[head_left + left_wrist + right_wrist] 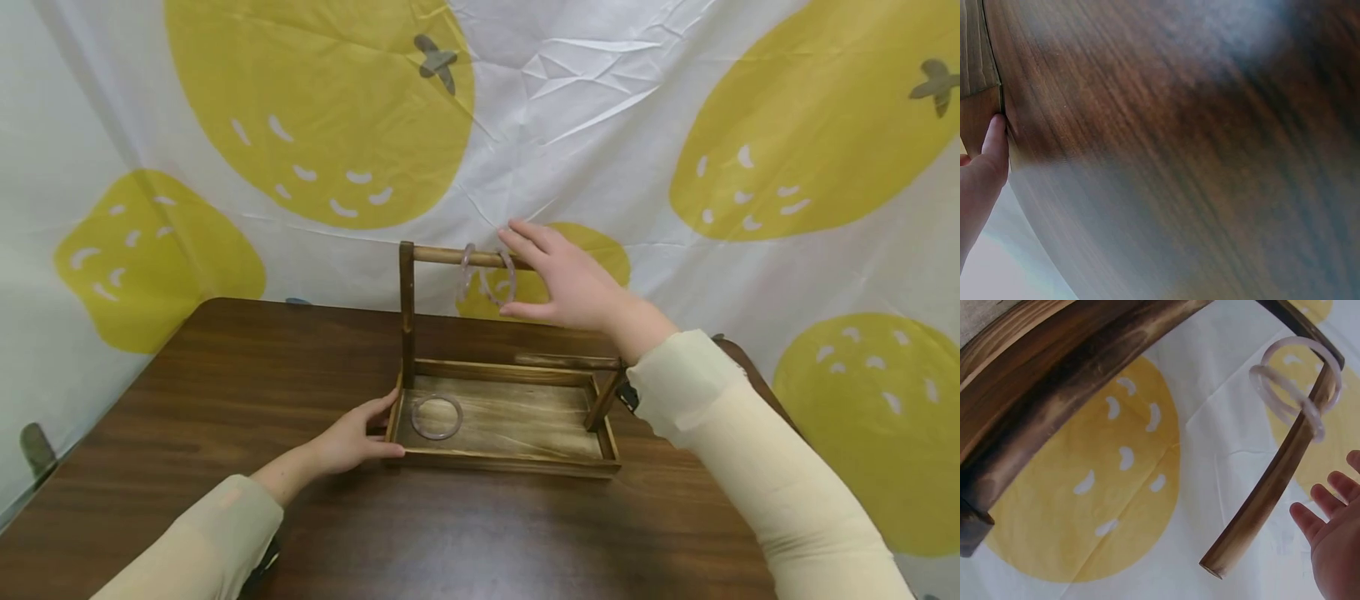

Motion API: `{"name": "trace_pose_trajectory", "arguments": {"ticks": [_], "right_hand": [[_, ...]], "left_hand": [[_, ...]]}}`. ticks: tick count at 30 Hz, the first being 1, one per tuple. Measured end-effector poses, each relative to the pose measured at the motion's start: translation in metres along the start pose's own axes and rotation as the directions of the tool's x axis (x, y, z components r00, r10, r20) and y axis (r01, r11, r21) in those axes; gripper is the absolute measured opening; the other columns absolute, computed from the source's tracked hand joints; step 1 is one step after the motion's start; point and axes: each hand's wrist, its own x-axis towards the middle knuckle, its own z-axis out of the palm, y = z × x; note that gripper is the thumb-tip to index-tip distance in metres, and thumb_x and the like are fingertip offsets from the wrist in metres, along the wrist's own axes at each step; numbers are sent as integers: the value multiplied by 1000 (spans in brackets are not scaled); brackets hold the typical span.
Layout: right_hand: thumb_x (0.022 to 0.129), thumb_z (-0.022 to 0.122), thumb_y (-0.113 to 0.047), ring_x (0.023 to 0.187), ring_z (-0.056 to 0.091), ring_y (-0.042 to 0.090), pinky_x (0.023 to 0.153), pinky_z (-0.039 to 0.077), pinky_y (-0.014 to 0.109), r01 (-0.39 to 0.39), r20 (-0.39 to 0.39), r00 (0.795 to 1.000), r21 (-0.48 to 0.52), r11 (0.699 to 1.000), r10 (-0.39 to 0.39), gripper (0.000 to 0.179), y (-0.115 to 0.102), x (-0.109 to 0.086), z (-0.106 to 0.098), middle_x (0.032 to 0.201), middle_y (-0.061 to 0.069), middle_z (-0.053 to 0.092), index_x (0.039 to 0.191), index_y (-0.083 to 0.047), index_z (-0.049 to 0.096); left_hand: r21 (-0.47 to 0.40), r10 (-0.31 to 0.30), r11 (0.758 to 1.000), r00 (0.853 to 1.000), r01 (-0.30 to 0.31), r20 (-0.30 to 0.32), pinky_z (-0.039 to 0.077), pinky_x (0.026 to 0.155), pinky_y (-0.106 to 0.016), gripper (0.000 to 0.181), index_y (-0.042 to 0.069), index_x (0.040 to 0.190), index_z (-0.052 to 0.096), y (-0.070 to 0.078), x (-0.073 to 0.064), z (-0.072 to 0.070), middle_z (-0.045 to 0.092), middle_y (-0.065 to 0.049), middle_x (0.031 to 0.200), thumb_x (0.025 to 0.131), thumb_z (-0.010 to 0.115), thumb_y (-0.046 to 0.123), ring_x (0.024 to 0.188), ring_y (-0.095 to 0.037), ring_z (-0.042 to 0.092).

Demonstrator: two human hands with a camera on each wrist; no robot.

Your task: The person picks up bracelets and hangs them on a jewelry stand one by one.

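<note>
Two pale sleeves come in from the bottom, the left sleeve (202, 542) and the right sleeve (757, 475), on either side of the dark wooden counter (480, 533). The left hand (352, 437) grips the left end of a shallow wooden tray (525, 417), its thumb at the front corner and its fingers at the outer side farther back. The tray sits on the counter. Inside it, near that left end, a pale bangle (461, 415) lies flat.

At the tray's right end a short post (606, 400) carries a low bar (567, 362) that runs across above the tray. A taller post (407, 312) stands at the left end and carries a high bar (435, 255); the right wrist view shows this bar's other end standing free in the air.

Two more bangles hang around the high bar, the left bangle (465, 271) turned nearly edge-on and the right bangle (512, 279) close to the right hand (566, 279). That hand is released, its fingers extended and apart from the bangles.

Behind the counter hangs a creased white cloth (525, 133) printed with large yellow fruits (322, 108).
</note>
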Motion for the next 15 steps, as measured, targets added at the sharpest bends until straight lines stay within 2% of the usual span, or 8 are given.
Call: {"name": "trace_pose_trajectory", "arguments": {"ticks": [8,15], "right_hand": [[78,71,-47,137,30,30,112,32,49,52,-73,996,45,998,-49,87,-6,-18,0,151,11,29,148,-17,29],[80,69,-48,133,35,30,109,36,48,158,-132,980,65,985,-148,81,-11,-28,3,144,14,38,144,-10,37]], "left_hand": [[7,-5,1000,1000,5,-13,49,98,-40,91,-7,146,14,-1,0,0,17,-32,149,80,74,14,128,-46,38],[6,7,1000,1000,-7,-6,49,98,-41,91,-8,146,14,2,-1,0,17,-34,148,80,73,12,127,-47,39]]}}
